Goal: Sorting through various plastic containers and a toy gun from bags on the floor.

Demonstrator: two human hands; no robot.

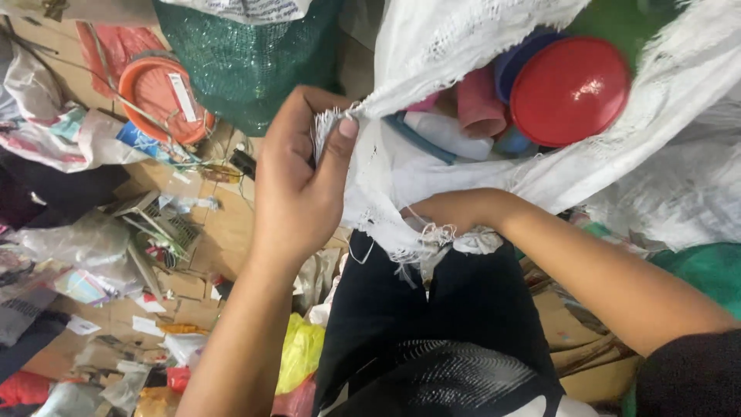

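A large white woven sack (pixel 432 46) hangs open in front of me, its frayed rim held up. My left hand (pixel 297 174) pinches the sack's frayed edge between thumb and fingers. My right hand (pixel 444 212) reaches under the sack's lower rim, its fingers hidden behind the fabric. Inside the sack lie a red round plastic lid (pixel 570 91), a blue dish (pixel 513 62), a pink cup (pixel 478 104) and a white bottle (pixel 444 135).
A green mesh bag (pixel 239 62) stands behind, next to an orange plastic plate (pixel 158 96). Cardboard, plastic bags and scraps litter the floor (pixel 220 232) at left. A yellow bag (pixel 301 351) lies by my black trousers (pixel 432 316). A green sack (pixel 706 270) sits right.
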